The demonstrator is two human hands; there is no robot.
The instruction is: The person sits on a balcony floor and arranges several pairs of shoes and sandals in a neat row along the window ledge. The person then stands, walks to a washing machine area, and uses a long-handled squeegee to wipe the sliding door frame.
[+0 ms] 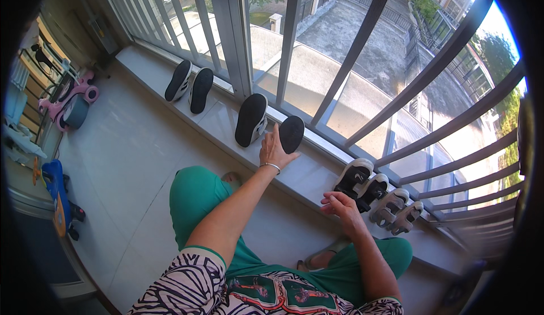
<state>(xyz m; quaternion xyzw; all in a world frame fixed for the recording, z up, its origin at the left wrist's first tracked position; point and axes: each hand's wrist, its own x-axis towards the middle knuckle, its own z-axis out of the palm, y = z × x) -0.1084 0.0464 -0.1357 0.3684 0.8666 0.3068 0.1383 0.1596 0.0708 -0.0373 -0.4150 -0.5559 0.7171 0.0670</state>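
My left hand [274, 150] reaches to a ledge. Its fingers and thumb go round the lower end of a black-soled shoe [292, 134], which stands on end with its sole toward me. Left of it, a matching upright shoe [251, 120] shows its black sole and a white striped side. My right hand [343, 208] holds nothing; its fingers are partly bent and apart. It hovers just in front of a black-and-white shoe [355, 175] on the ledge. Another black-and-white shoe [374, 191] and two smaller grey-and-white shoes [391, 206] line up beside that one.
Farther left, another pair of black-soled shoes [201, 90] leans upright on the pale ledge [317, 167]. Metal railing bars [362, 37] rise behind it. At the left, a pink ride-on toy [71, 102] and a blue-and-orange wheeled toy [56, 196] stand on the tiled floor [130, 162].
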